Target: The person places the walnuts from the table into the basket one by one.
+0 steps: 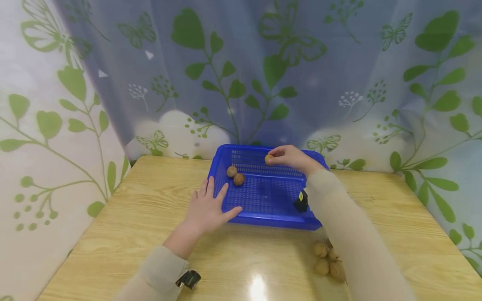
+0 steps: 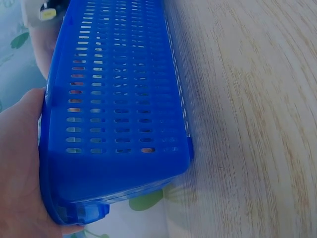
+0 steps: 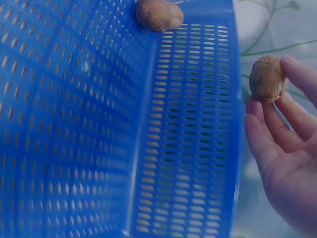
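A blue perforated basket (image 1: 263, 220) stands at the back of the wooden table (image 1: 143, 234). Two walnuts (image 1: 232, 171) (image 1: 239, 179) lie in its far left part; the right wrist view shows one of them (image 3: 159, 15). My right hand (image 1: 278, 156) reaches over the basket's far side and pinches a third walnut (image 1: 269, 159) at its fingertips. The right wrist view shows that walnut (image 3: 267, 79) held by my right hand (image 3: 285, 144) beside the basket wall (image 3: 188, 139). My left hand (image 1: 206, 207) lies flat, its straight fingers against the basket's near left corner. There the palm (image 2: 20, 168) touches the basket wall (image 2: 119, 99).
Several loose walnuts (image 1: 326, 260) lie on the table near my right forearm, in front of the basket. A leaf-patterned curtain (image 1: 241, 75) hangs close behind the table and along its left and right sides. Bare wood (image 2: 257, 99) lies left of the basket.
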`<act>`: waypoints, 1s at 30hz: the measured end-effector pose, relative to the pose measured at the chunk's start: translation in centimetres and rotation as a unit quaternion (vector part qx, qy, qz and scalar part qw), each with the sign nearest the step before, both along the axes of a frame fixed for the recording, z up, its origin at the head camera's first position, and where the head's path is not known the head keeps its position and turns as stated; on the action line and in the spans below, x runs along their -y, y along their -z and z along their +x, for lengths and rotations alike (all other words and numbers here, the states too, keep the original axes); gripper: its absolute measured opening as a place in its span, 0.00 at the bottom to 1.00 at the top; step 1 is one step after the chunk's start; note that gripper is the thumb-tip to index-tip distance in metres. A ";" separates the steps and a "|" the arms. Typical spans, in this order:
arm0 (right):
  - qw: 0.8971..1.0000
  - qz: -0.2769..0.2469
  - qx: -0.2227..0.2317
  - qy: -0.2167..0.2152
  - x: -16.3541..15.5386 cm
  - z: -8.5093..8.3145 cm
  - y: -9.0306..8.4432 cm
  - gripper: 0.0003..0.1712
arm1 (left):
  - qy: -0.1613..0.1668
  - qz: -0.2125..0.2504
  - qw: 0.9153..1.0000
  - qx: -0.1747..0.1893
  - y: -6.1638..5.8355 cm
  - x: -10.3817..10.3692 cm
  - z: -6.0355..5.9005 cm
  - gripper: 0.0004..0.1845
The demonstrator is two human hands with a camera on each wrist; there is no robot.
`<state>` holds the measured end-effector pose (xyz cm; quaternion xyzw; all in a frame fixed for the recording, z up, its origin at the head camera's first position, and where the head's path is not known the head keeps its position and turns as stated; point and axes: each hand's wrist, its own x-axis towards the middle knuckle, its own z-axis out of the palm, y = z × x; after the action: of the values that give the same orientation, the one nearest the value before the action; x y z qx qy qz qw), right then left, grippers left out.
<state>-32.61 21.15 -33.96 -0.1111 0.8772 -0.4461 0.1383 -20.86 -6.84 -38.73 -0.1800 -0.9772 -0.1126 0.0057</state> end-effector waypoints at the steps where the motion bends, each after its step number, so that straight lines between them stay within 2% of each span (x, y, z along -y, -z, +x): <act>1: 1.000 0.006 0.002 0.002 0.2 -0.2 0.3 0.29 | 0.000 0.003 1.000 0.001 0.0 -0.1 0.1 0.48; 8: 0.999 0.042 -0.012 -0.006 1.0 -0.8 2.3 0.27 | -0.001 0.006 1.000 0.004 0.2 -0.5 0.5 0.46; 11: 0.999 0.033 -0.026 -0.016 1.1 -1.4 3.2 0.26 | -0.001 0.007 1.000 0.004 0.3 -0.6 0.6 0.46; 15: 1.000 0.016 -0.014 0.007 1.6 -1.6 3.7 0.25 | -0.001 0.004 1.000 0.004 0.4 -0.8 0.7 0.47; 17: 0.999 0.014 0.005 0.030 1.9 -1.4 3.5 0.25 | -0.001 0.006 1.000 0.008 0.4 -0.9 0.7 0.47; 21: 0.999 0.004 0.016 0.042 1.5 -1.2 2.6 0.26 | 0.001 0.018 1.000 0.004 0.4 -0.9 0.6 0.46; 26: 0.999 -0.020 0.014 0.029 -0.3 -0.7 0.3 0.27 | 0.000 0.012 1.000 -0.008 0.3 -0.4 0.2 0.46; 30: 1.000 -0.022 0.003 0.007 -2.7 0.4 -1.4 0.29 | -0.001 0.007 1.000 -0.007 0.2 -0.1 -0.1 0.47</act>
<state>-32.16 23.81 -32.54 -0.1065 0.8675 -0.4666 0.1355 -20.93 -6.73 -38.93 -0.1800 -0.9764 -0.1183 0.0135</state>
